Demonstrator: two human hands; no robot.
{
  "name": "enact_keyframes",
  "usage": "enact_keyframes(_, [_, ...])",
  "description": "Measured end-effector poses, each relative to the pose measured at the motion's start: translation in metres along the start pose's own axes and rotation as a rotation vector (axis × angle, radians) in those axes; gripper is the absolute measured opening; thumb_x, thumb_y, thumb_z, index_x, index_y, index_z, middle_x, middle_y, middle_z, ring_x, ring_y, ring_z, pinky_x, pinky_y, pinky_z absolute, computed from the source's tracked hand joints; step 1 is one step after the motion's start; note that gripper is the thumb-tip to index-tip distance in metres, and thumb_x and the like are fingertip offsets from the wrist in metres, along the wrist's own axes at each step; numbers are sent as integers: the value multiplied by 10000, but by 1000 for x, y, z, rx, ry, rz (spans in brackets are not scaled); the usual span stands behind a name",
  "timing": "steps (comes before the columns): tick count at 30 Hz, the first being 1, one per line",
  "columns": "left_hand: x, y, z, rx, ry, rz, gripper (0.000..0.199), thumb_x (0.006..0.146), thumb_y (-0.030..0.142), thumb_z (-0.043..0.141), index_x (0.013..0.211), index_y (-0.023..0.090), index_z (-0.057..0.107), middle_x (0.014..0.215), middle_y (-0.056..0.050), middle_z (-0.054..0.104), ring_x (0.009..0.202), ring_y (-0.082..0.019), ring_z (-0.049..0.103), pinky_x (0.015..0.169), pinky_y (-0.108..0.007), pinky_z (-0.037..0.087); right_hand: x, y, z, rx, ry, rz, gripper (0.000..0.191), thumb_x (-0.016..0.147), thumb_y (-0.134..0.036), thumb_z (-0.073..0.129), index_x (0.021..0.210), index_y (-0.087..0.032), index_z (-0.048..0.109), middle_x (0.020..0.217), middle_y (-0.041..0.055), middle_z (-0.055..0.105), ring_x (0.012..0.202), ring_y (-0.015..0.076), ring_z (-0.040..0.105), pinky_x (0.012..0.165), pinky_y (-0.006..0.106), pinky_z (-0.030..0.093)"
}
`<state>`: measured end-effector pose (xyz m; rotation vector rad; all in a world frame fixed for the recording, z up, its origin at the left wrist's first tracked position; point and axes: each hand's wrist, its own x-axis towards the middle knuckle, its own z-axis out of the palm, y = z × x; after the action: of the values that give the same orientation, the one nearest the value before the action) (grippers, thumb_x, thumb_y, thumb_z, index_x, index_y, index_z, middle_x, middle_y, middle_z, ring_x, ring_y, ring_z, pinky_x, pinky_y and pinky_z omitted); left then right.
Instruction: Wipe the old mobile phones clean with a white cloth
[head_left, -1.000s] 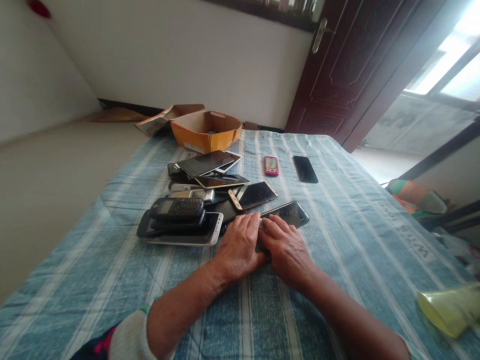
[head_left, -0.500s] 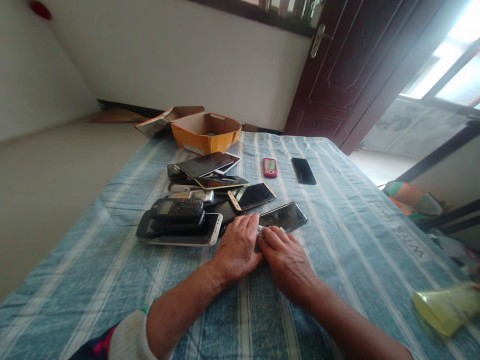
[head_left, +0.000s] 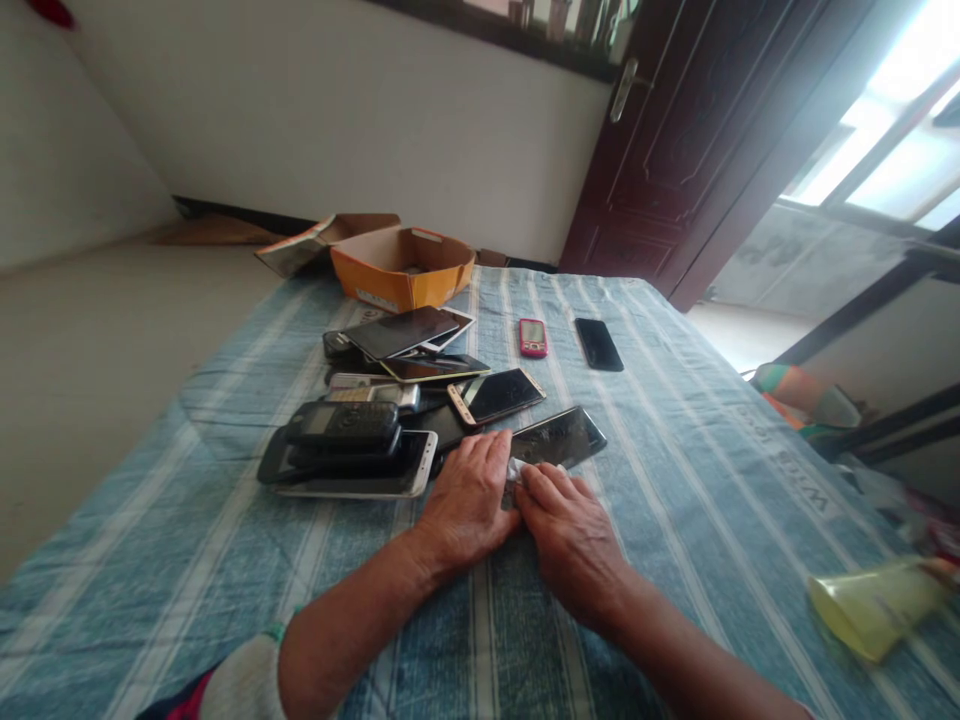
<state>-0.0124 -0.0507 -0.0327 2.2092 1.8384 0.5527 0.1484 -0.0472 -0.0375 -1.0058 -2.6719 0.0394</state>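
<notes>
A dark smartphone (head_left: 561,438) with marks on its glossy screen lies slanted on the cloth, its near end hidden under both hands. My left hand (head_left: 471,495) is closed over the phone's near left end, thumb toward me. Pressed against the phone beside it, my right hand (head_left: 564,520) has its fingers bent over a crumpled white wipe (head_left: 515,468), of which only a small piece shows. Left of my hands, a black keypad phone (head_left: 345,425) rests on top of a white-edged smartphone (head_left: 416,465). A gold-edged smartphone (head_left: 499,397) lies just beyond my left hand.
More phones are piled behind, with a large dark one (head_left: 405,332) on top. An open orange box (head_left: 405,285) stands at the far edge. A pink phone (head_left: 533,338) and a black smartphone (head_left: 598,344) lie apart. A yellow translucent object (head_left: 874,605) sits at right on the striped tablecloth (head_left: 697,470).
My right hand with the wipe has shifted slightly toward me over the phone. My left hand stays on the phone. The whole view has swung a little, so things appear farther left.
</notes>
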Motion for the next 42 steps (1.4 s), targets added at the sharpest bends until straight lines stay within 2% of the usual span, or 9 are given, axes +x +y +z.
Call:
enact_keyframes(8, [1, -2, 0, -7, -9, -11, 714, 683, 229, 600, 1337, 4, 424, 1344, -227, 507, 1247, -336, 451, 1056, -457, 378, 18, -3, -2, 7, -31, 33, 133, 910, -175, 532, 997, -156, 630, 1080, 93, 613, 1017, 244, 501, 831, 389, 426])
enact_keyframes(14, [0, -2, 1, -12, 1, -6, 702, 699, 261, 581, 1347, 50, 415, 1348, -203, 508, 1246, -326, 451, 1038, -464, 388, 4, -1, 0, 22, 1, 10, 227, 907, -122, 495, 1104, -149, 606, 1160, 101, 587, 1061, 246, 479, 889, 391, 415])
enact_keyframes(17, [0, -2, 1, -10, -11, -12, 708, 693, 248, 581, 1347, 37, 413, 1344, -203, 509, 1247, -325, 448, 1046, -448, 383, 4, 0, -1, 49, 6, 15, 251, 900, -121, 486, 1122, -156, 597, 1173, 98, 578, 1077, 243, 471, 913, 390, 409])
enact_keyframes(22, [1, -2, 0, -2, -31, -19, 741, 664, 219, 605, 1348, 10, 409, 1356, -207, 496, 1253, -327, 440, 1057, -432, 374, 13, 2, -14, 116, -63, 17, 292, 810, -106, 519, 1080, -174, 606, 1135, 87, 580, 1085, 230, 476, 929, 374, 408])
enact_keyframes(28, [1, -1, -4, -18, -42, -15, 740, 658, 222, 621, 1339, 20, 416, 1359, -219, 498, 1262, -327, 437, 1064, -448, 364, 19, 8, -27, 173, -155, -31, 305, 785, -142, 498, 1066, -152, 615, 1231, 94, 546, 1150, 228, 456, 983, 362, 384])
enact_keyframes(31, [0, 0, -6, -28, -58, -14, 760, 655, 231, 641, 1346, 12, 410, 1362, -223, 493, 1260, -330, 439, 1067, -447, 360, 22, 11, -23, 181, -163, -69, 252, 822, -140, 481, 1018, -154, 638, 1201, 87, 572, 1168, 221, 455, 995, 353, 373])
enact_keyframes(37, [-1, 2, -9, -55, -80, -24, 785, 670, 290, 676, 1353, 13, 406, 1377, -215, 483, 1270, -331, 425, 1067, -438, 359, 29, 13, -9, 136, -102, -75, 253, 848, -121, 510, 1062, -167, 638, 1153, 87, 598, 1149, 219, 468, 938, 343, 399])
enact_keyframes(42, [-1, 0, -7, -60, -51, -4, 761, 648, 231, 662, 1338, 31, 412, 1355, -211, 503, 1241, -327, 455, 1046, -442, 380, 41, 9, -2, 88, -46, -34, 193, 867, -134, 492, 940, -192, 661, 1112, 66, 606, 1097, 210, 482, 920, 344, 394])
